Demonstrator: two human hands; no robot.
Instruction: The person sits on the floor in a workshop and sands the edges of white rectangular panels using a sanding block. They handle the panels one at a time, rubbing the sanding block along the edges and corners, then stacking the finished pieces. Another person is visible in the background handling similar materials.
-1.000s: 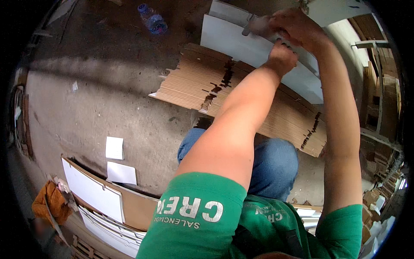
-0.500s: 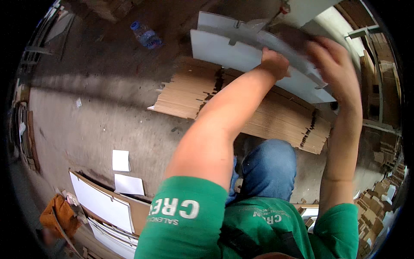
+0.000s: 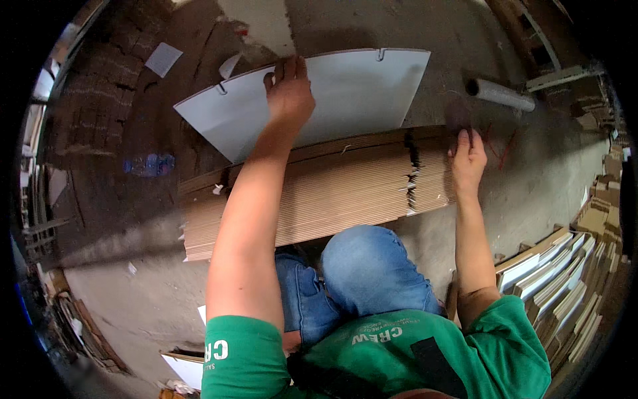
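A white cardboard sheet (image 3: 352,93) with notches along its far edge leans up behind a long stack of flat brown cardboard (image 3: 332,193). My left hand (image 3: 290,96) is closed on the sheet's far edge, with the fingers bent over it. At the stack's right end is my right hand (image 3: 469,163), its thumb and fingers drawn together. A dark blur lies just beyond those fingertips, and what they hold, if anything, I cannot make out. My knee in blue jeans is close to the stack's near side.
A plastic bottle (image 3: 149,165) lies on the floor at left. Beyond the right hand lies a clear plastic-looking roll (image 3: 502,94). Piled white and brown boards (image 3: 551,272) stand at lower right. A white sheet of paper (image 3: 163,60) is on the floor at far left.
My view has turned, so the stack now lies more level. My right hand came down from beside the white sheets to the stack's right end. My left hand now grips the sheet's far edge.
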